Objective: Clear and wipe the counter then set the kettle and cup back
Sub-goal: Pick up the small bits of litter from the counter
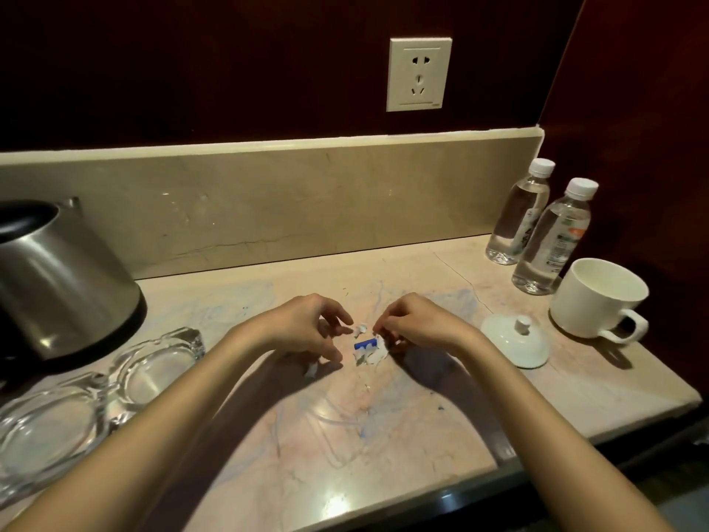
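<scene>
Head view, items as we find them on the counter (403,435), a pale marble top marked with blue streaks. At centre, our left hand (307,326) reaches in from seven o'clock, fingers curled, thumb and forefinger drawn together at a small white paper scrap (360,330); whether the tips actually pinch it we cannot tell. Our right hand (416,324) comes in from five o'clock, fingers curled, tips pinching the upper edge of a torn white wrapper with a blue band (369,349) that lies on the marble between the two hands. One more small scrap (311,370) sits just below the left hand, at six o'clock from it. Kettle (61,278): steel body, black base, standing at nine o'clock against the stone backsplash (268,201). Two glass ashtrays (115,385) lie side by side at eight o'clock, just in front of the kettle. Cup (598,297): white, upright, handle toward us, at three o'clock near the right edge. White lid (516,341), knob up, lies between the cup and our right hand. Two clear water bottles (541,228), white caps, stand at two o'clock behind the cup, touching or nearly so. Wall socket (419,74) at twelve o'clock on dark panelling.
</scene>
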A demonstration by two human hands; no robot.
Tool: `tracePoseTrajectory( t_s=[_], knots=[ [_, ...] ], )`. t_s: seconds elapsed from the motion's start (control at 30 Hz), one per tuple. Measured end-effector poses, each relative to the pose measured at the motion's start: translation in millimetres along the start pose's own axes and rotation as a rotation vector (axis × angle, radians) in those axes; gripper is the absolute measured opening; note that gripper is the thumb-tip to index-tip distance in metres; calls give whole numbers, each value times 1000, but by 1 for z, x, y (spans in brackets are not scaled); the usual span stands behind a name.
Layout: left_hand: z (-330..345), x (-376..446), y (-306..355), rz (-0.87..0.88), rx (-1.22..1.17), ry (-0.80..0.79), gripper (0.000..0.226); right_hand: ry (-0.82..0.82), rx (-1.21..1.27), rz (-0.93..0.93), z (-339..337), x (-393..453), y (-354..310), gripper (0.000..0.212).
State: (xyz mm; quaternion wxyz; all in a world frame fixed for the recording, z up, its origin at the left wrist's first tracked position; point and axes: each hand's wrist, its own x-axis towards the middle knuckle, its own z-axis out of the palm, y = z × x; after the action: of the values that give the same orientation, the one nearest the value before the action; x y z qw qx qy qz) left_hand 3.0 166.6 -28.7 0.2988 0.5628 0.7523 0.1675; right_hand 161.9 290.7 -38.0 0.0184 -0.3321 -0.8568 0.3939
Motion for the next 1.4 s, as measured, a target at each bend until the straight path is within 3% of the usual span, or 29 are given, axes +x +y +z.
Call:
tracePoseTrajectory(
  t_s=[0.23,0.3,0.4,0.47,0.6,0.77,1.0,1.2,1.4],
  knots=[
    [-15,-23,-12,-109,131,-83,75,-128,158,-48,-11,3,-3,14],
    [-17,-30,-19,-140,132,-71,75,-134,55,-63,-19,3,5,24],
    [-15,-35,-27,-166,120,-38,69,-209,-175,-105,-15,3,3,52],
    [-12,-36,-29,-165,116,-12,62,-235,-208,-149,-6,4,-4,57],
    [-11,-41,-32,-157,66,43,51,-205,-243,-197,15,7,-21,38],
    [-18,-54,-35,-185,36,60,53,-190,-137,-224,41,7,-44,27],
    [-3,-59,-31,-158,66,67,52,-282,-124,-300,44,1,-53,45],
    [0,-67,-38,-169,100,116,49,-218,-309,-320,38,-8,-49,49],
    [10,-61,-32,-115,20,272,17,-165,-283,-357,57,-9,-60,41]
  ],
)
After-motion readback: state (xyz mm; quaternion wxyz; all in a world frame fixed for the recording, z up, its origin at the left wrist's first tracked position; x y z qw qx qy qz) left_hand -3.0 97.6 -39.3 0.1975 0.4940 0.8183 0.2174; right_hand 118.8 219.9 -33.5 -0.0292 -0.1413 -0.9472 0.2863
